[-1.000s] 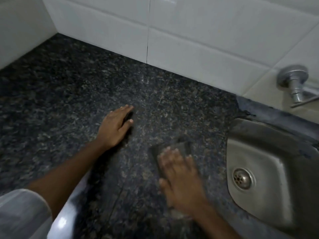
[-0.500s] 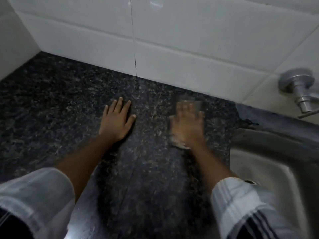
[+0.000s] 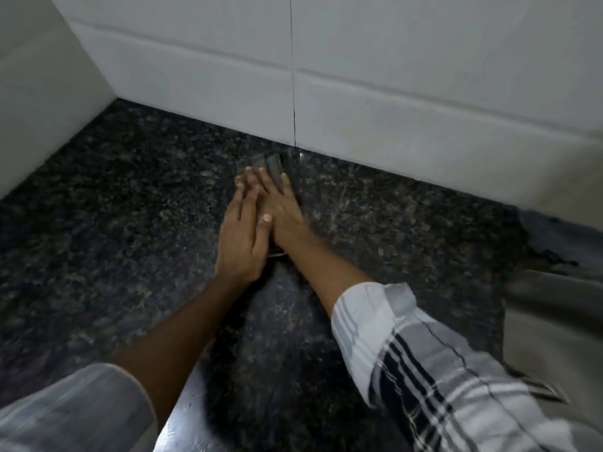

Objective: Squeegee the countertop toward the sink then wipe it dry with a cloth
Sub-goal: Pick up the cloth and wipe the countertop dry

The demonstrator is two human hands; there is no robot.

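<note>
Dark speckled granite countertop under white wall tiles: right hand flat with fingers together on a grey cloth near the wall, left hand flat beside and overlapping it; advisable to maintain even downward pressure, overlapping strokes.
</note>
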